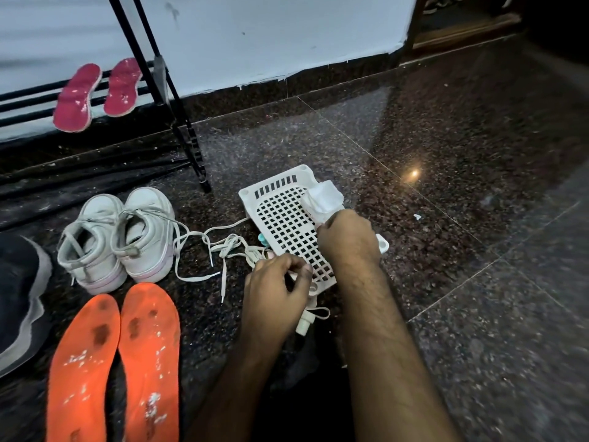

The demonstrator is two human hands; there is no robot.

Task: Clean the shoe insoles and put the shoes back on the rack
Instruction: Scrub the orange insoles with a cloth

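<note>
Orange insoles (114, 362) flat on floor (446, 218) near bottom left, dark stains and white specks on them, so likely not cleaned yet. Pink insoles (98, 94) lying across rack (32, 100) bars, shiny spots, maybe wet or drying, cannot tell. White shoes (118, 240) side by side on floor just beyond orange insoles, laces (216, 247) loose and trailing toward white basket (287, 224). Dark shoe (19, 298) at left edge, partly cut off. Right hand (347, 237) over basket, fingers curled round white cloth or wipe (323, 199). Left hand (274, 288) at basket's near edge, fingers bent, seems to pinch something small; what it is unclear. Judged early to middle: insoles out, wiping pending, no shoes on rack, refitting and racking left
</note>
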